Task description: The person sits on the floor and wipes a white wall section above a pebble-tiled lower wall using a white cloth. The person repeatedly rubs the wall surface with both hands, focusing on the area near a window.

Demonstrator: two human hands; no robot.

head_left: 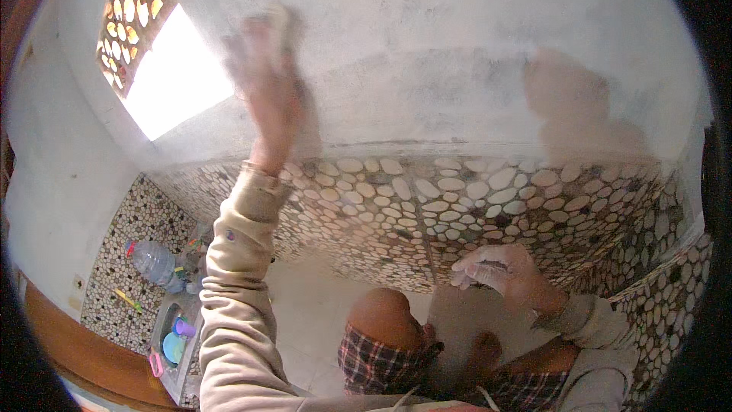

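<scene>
Raised against the pale painted wall (427,27), my left hand (263,69) is smeared by motion. A pale strip shows along its right side, and I cannot make out whether that is a held thing or a dusty thumb. My right hand (503,275) hangs over my lap, in front of the lower wall's pebble facing (450,198). White powder coats its loosely bent fingers. A gap shows between thumb and fingers, with nothing visible in it. Long beige sleeves (240,282) cover both forearms.
Sunlight falls through a patterned vent opening (130,8) at the upper left. At the lower left, a clear plastic water bottle (152,262) lies beside a sink (169,320) holding colourful cups. My bent knee (381,313) in checked shorts is below the pebble wall.
</scene>
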